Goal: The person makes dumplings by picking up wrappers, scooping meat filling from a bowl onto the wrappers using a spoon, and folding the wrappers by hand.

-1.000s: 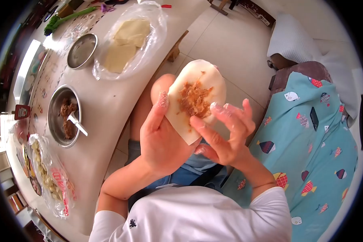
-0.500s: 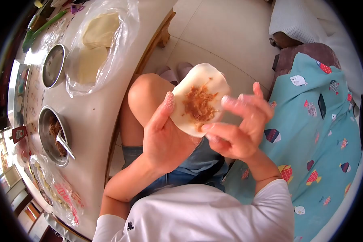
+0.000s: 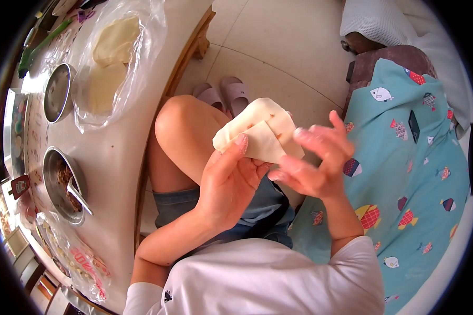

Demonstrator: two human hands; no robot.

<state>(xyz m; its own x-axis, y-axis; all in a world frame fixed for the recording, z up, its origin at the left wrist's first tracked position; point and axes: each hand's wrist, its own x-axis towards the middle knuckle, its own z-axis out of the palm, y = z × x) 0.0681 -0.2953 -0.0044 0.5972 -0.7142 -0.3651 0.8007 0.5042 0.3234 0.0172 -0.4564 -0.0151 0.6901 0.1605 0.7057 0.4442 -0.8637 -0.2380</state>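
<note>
A pale dough wrapper [image 3: 253, 122] lies in my left hand [image 3: 227, 184], its lower part folded over the middle. My left thumb presses on the fold while the fingers support it from beneath. Small brown smears of filling show along the folded edge; the rest of the filling is covered. Beside the wrapper's right edge is my right hand [image 3: 323, 163], fingers spread and slightly blurred. Its lower fingertips are close to the wrapper's corner; whether they touch it I cannot tell. On the table stands a metal bowl [image 3: 80, 173] of brown filling with a white spoon [image 3: 79, 195] in it.
A white table [image 3: 113, 168] runs along the left. It bears a plastic bag [image 3: 81, 113] with stacked wrappers [image 3: 108, 86], a second metal bowl [image 3: 58, 93] and another bag with red print [image 3: 86, 262]. At right is a teal fish-print cloth [image 3: 389, 178] with a phone [image 3: 414, 126].
The wrapper, spread flat with its filling exposed before, is now folded over it. My left thumb has moved onto the fold. The view has shifted slightly.
</note>
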